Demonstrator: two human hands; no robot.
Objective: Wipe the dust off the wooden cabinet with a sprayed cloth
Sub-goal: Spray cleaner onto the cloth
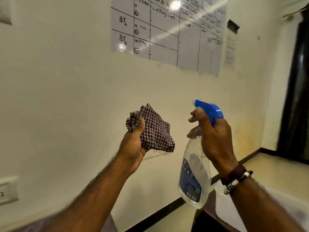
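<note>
My left hand (133,146) is raised in front of the wall and grips a bunched brown-and-white checked cloth (155,129). My right hand (215,139) holds a clear spray bottle (194,178) by its neck, fingers around the trigger under the blue spray head (209,108). The nozzle points left at the cloth, a short gap away. The bottle carries a blue label. A dark wooden surface (210,213) shows at the bottom right, below the bottle, mostly hidden by my right forearm.
A cream wall fills the view, with a whiteboard sheet (167,30) of handwritten tables high up. Wall sockets (6,190) sit at the lower left. A dark doorway (297,97) stands at the right. Tiled floor with a black skirting line (167,208) runs below.
</note>
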